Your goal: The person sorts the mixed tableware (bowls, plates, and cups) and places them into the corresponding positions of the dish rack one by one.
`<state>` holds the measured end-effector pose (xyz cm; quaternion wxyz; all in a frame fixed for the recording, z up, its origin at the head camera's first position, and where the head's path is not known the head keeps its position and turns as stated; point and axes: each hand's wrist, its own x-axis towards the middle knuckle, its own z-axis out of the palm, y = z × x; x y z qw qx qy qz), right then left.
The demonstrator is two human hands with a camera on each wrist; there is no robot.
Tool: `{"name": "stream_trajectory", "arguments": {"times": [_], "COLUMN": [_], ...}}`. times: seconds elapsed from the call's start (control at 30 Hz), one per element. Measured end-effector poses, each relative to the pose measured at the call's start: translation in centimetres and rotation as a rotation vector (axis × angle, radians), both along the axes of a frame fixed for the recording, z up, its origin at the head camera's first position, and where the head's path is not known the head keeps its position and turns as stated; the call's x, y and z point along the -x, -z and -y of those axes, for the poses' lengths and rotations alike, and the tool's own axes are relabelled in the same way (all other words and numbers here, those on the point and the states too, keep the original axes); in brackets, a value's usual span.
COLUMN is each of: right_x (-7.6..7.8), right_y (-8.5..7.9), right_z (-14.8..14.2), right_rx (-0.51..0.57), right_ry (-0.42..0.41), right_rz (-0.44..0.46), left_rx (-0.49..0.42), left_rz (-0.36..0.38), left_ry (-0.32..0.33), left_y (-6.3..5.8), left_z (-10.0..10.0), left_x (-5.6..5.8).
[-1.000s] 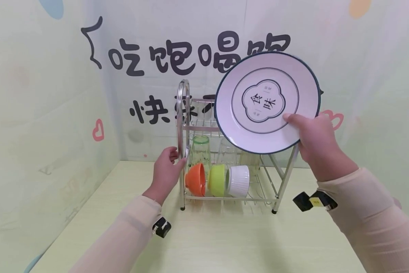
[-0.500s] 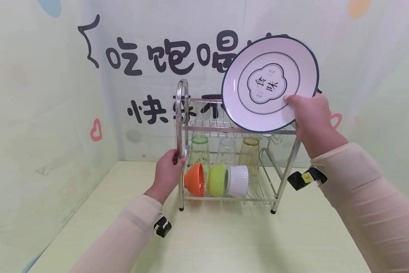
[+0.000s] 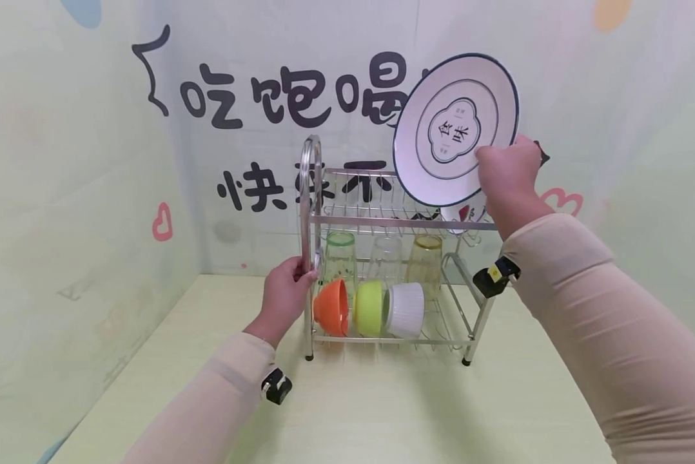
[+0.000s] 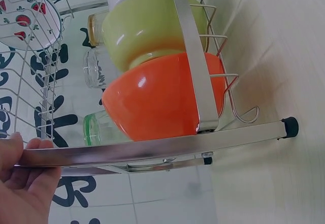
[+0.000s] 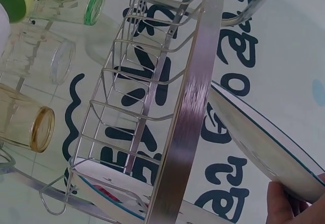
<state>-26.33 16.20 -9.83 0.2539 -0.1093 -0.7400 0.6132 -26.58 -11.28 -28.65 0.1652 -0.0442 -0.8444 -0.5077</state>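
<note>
My right hand grips a white plate with a dark blue rim, thumb on its front face. The plate is tilted upright above the right part of the upper tier of a metal dish rack. In the right wrist view, the plate is edge-on and apart from the rack's rail. My left hand holds the rack's left upright; in the left wrist view its fingers bend around the post. A strawberry-patterned plate stands in the upper tier's right end.
On the lower tier, an orange bowl, a yellow-green bowl and a white bowl lie on their sides in front. Green, clear and amber glasses stand behind. A wall with printed characters rises behind the table.
My right hand has raised the plate and turned it narrower to view, uncovering the upper tier and the strawberry-patterned plate. My left hand remains at the upright, its fingers closer around it.
</note>
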Motion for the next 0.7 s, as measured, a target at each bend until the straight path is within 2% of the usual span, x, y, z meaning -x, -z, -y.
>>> {"name": "stream_trajectory", "arguments": {"times": [0.2,0.47,0.7], "right_x": [1.2,2.2,3.3], "right_y": [0.2,0.4,1.4], "right_z": [0.5,1.2,1.3], "right_rx": [-0.086,-0.147,-0.197], "right_ry": [0.007,0.012,0.046], "right_rz": [-0.014,-0.067,-0.029], "left_rx": [-0.014,-0.014,-0.008], "left_rz": [0.02,0.05,0.059], "left_ry": [0.017,0.046,0.045], "left_y": [0.2,0.0,0.0], "left_z": [0.3,0.6,0.6], "left_x": [0.3,0.5,0.6]}}
